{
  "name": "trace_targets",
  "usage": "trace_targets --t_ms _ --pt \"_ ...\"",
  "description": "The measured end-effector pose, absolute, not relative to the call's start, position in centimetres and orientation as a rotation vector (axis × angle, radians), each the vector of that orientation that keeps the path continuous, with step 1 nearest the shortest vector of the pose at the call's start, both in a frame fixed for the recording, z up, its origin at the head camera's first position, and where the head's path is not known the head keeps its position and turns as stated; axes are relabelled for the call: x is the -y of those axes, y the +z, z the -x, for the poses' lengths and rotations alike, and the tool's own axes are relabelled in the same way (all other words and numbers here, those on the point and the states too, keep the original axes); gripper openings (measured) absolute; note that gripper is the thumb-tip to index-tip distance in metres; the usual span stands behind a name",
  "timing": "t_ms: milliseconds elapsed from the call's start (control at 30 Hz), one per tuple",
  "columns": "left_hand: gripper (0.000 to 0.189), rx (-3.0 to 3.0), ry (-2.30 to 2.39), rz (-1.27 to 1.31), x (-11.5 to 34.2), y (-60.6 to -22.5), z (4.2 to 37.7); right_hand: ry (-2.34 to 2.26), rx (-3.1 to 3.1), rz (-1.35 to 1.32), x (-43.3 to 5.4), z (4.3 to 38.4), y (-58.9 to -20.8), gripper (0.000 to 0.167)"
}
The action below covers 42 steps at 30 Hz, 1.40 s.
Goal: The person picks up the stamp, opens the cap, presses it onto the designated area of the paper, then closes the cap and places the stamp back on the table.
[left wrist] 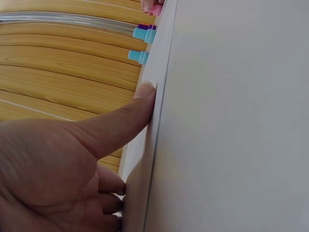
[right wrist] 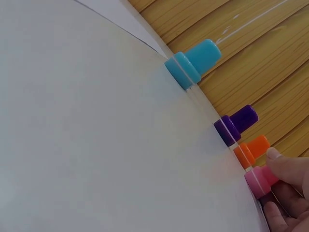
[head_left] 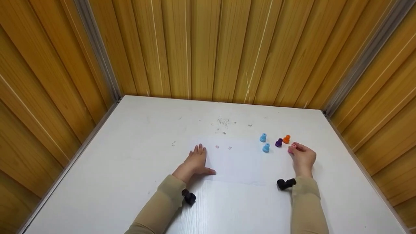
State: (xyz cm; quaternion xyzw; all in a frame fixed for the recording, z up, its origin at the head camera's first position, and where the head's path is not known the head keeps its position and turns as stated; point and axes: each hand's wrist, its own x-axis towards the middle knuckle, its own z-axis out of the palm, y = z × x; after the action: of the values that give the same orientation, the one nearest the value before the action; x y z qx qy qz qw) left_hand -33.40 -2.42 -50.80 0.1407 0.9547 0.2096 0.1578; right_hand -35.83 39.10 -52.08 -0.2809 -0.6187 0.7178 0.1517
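Note:
My left hand (head_left: 196, 161) lies spread on the left edge of a white sheet of paper (head_left: 237, 165), thumb pointing right and pressing near its lower part. Two small pinkish printed marks (head_left: 217, 147) show on the paper's upper left. At the right, my right hand (head_left: 305, 157) pinches a pink stamp (right wrist: 257, 181) by its knob between thumb and fingers; its base is at the table surface. Just beyond it stand an orange stamp (head_left: 286, 139) and a purple stamp (head_left: 279, 142). Nearer the paper are two light blue stamps, one behind (head_left: 263, 137) and one in front (head_left: 266, 148).
The white table (head_left: 130, 146) carries dark smudges (head_left: 223, 122) behind the paper. Wood-patterned panel walls (head_left: 201, 48) close it in at the back and both sides. A black wrist camera (head_left: 189, 197) sits on the left sleeve, another (head_left: 286, 184) on the right.

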Motion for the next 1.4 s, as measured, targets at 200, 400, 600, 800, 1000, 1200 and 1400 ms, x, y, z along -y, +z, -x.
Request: trace_targets --t_ms 200,400,600,800,1000,1200,1400 --pt "0.116 -2.741 0.575 -0.428 2.4 -50.8 33.4 2.033 1.747 0.808 -38.8 35.8 -51.1 0.049" --pt "0.118 -2.727 0.574 -0.409 2.4 -50.8 33.5 1.705 2.020 0.762 -38.4 35.7 -49.1 0.042" --pt "0.119 -2.729 0.574 -0.392 2.4 -50.7 33.6 1.744 2.096 0.747 -36.5 35.6 -46.5 0.044" --pt "0.118 -2.731 0.596 -0.401 2.4 -50.8 33.6 1.784 2.228 0.603 -33.3 35.4 -45.1 0.043" --pt "0.119 -2.727 0.604 -0.391 2.3 -50.9 33.6 1.806 2.329 0.318 -29.6 35.4 -45.6 0.040" --pt "0.119 -2.731 0.605 -0.354 2.1 -50.9 33.7 1.814 2.392 0.149 -26.6 35.5 -46.6 0.035" --pt "0.120 -2.732 0.628 -0.339 2.0 -50.8 33.8 1.831 2.437 0.062 -24.6 35.3 -47.5 0.031"
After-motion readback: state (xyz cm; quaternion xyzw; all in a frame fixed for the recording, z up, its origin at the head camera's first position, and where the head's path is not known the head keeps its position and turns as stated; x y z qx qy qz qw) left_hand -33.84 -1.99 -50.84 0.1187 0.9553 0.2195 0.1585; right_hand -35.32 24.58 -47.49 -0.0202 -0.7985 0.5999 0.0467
